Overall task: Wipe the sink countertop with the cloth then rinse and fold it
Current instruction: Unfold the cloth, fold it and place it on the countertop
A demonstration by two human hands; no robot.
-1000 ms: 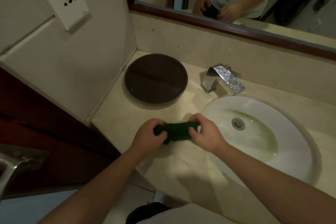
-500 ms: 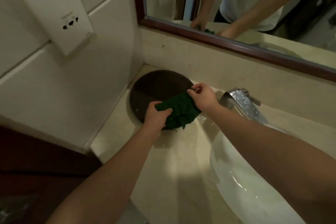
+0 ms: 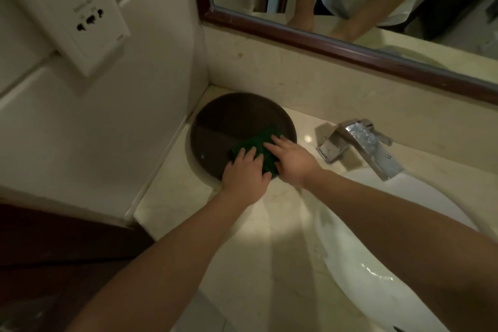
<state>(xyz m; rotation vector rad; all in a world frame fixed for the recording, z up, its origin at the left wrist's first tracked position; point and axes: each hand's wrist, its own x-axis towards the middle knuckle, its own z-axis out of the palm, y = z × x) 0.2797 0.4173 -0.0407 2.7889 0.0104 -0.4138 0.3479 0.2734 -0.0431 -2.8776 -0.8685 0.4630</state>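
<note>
A dark green cloth [image 3: 259, 141] lies folded on the near right part of a round dark brown tray [image 3: 229, 121] in the back left corner of the beige stone countertop [image 3: 256, 237]. My left hand [image 3: 246, 172] rests flat on the cloth's near left part, fingers stretched out. My right hand [image 3: 291, 159] lies flat beside it on the cloth's right side, fingers pointing toward the tray's middle. Neither hand grips the cloth; both press on it from above and hide much of it.
A chrome faucet [image 3: 361, 145] stands right of the tray, above the white oval sink [image 3: 363, 264]. A wood-framed mirror [image 3: 350, 43] runs along the back wall. A white socket plate [image 3: 89, 19] hangs on the tiled left wall. The counter's front edge is near my forearms.
The cloth was held bunched in both hands over the counter's front, then carried back to the tray. Now it lies on the tray and both hands have flattened onto it.
</note>
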